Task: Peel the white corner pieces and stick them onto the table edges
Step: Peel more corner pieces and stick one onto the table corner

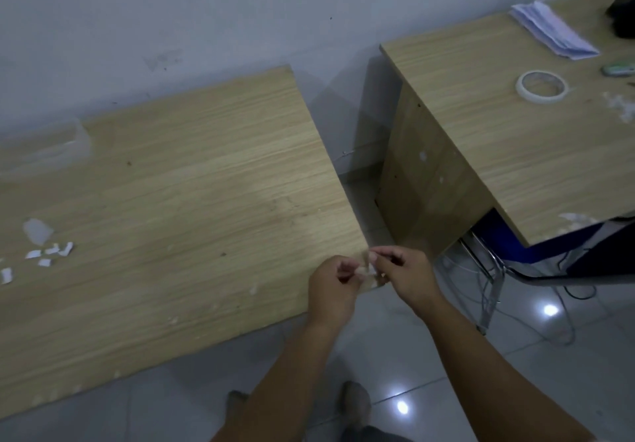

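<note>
A pale grey wall point(206, 12), lightly scuffed, runs behind two light wood-grain counters. The near counter point(171, 201) sits low on the left; a taller desk point(498, 139) stands to the right, a gap between them. The floor point(429, 355) is glossy grey tile with two bright light reflections. Cables point(536, 318) trail under the desk.

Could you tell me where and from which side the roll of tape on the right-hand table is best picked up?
Take the roll of tape by its rim, coming straight down from above. It lies flat on the right-hand table with its open middle facing up, so the thumb can go inside the ring and the fingers outside. Nothing stands close against it.
</note>
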